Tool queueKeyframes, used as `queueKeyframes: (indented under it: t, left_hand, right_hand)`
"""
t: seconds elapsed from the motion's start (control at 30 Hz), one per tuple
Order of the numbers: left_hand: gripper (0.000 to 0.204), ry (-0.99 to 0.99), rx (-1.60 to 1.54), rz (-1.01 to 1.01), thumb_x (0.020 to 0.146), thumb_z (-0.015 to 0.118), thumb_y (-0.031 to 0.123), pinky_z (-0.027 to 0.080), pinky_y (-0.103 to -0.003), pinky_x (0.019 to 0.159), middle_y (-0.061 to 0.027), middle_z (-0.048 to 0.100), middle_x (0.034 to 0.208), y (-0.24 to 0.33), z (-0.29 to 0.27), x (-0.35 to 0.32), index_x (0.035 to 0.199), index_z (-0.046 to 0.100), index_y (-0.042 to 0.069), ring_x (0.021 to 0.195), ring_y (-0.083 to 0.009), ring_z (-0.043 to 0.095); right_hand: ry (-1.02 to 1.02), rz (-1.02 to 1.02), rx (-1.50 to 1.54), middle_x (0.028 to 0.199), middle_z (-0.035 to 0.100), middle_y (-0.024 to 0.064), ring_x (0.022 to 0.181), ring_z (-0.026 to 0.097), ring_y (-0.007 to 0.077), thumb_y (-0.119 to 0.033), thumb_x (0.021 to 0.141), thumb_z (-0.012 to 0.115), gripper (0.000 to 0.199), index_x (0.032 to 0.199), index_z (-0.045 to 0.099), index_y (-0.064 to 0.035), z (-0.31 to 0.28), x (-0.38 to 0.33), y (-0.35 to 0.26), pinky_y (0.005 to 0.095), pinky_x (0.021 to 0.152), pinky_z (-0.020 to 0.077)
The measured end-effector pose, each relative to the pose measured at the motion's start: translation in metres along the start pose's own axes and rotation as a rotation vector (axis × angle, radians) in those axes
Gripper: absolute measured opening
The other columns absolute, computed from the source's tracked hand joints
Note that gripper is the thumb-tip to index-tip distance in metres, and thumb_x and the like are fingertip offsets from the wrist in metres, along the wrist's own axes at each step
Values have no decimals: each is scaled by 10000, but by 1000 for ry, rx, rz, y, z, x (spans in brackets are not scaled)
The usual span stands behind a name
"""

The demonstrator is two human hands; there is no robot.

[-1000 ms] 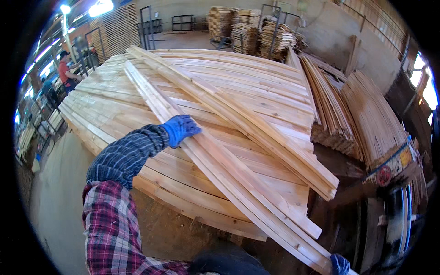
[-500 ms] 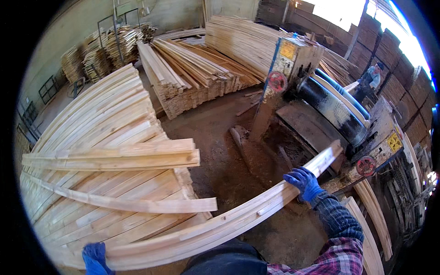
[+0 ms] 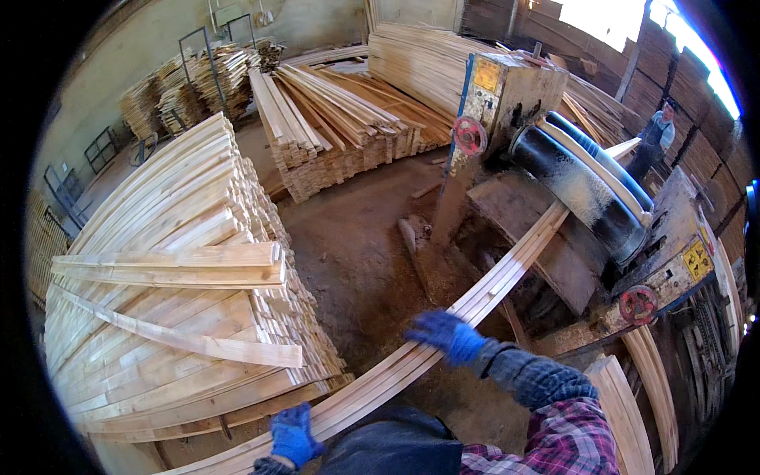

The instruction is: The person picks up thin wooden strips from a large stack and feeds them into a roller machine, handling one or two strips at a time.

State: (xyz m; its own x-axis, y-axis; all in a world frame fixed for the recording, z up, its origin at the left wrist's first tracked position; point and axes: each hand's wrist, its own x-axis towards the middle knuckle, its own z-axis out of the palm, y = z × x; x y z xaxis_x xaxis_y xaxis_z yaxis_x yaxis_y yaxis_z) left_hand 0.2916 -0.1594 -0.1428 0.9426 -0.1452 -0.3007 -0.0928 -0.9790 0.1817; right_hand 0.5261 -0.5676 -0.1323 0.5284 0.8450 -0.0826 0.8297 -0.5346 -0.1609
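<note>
Hands in blue gloves at work on a bundle of narrow boards [image 3: 507, 275]: the left hand [image 3: 294, 435] rests across its near part, the right hand [image 3: 445, 336] lies farther along with fingers extended and blurred; whether either grips firmly cannot be told. Compared with half a second ago, the bundle has advanced: its far end, then short of the black drum [image 3: 617, 226], now meets it, and the right hand sits farther back from that end. Feeding therefore appears to have begun, with both hands probably serving as guides.

Left of both hands stands the largest mass, a broad stack [image 3: 214, 310] of pale sawn timber, smooth-faced above and ragged where the board ends meet the side. Beyond the right hand, farther out and to its right, is the roller machine [image 3: 507, 91], of scuffed, dust-coated metal; its drum is cylindrical, dark and caked in places with wood dust. Between hands and drum, the bundle shows straight-edged, pale strips lying side by side, their curve owed to the lens. Left of the left hand, a single loose plank [image 3: 253, 352] crosses the stack. Smallest are the round red handwheels [image 3: 469, 135] on the machine's frame.
</note>
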Motion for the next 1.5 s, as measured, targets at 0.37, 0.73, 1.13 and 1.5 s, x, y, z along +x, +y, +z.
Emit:
queueKeyframes:
  t: [0.37,0.73,1.13,1.5]
  left_hand:
    - [993,312,-229,102,659,805,496,369,-539,1087,-207,540,1388,77,-18,60,1487,416,110,1263,-403,518]
    - [1085,-23,190,-495,560,856,560,242,-551,1177,-167,495,1455,-123,15,-138,1478,434,164,1356,-330,453]
    - [1108,10,28,-276,622,797,644,260,-545,1180,-157,526,1438,-14,-9,-23,1530,369,173,1327,-322,500]
    - [1026,40,235,-539,645,807,572,223,-558,1196,-140,498,1464,-140,4,-143,1510,404,196,1394,-308,429]
  right_hand:
    - [84,-163,219,1230,641,136,1152,596,366,-296,647,823,901,1472,472,-204,39,36,-36,515,1008,418]
    - [137,157,-89,1346,585,141,1315,498,367,-232,642,791,702,1316,606,-169,26,-16,69,532,1121,369]
    - [548,-113,607,1448,518,222,1355,487,357,-249,826,777,690,1416,512,-13,-110,215,-50,436,1141,382]
    - [166,203,1586,1287,606,133,1129,605,262,-281,841,788,654,1387,525,-35,-127,329,-79,387,962,521]
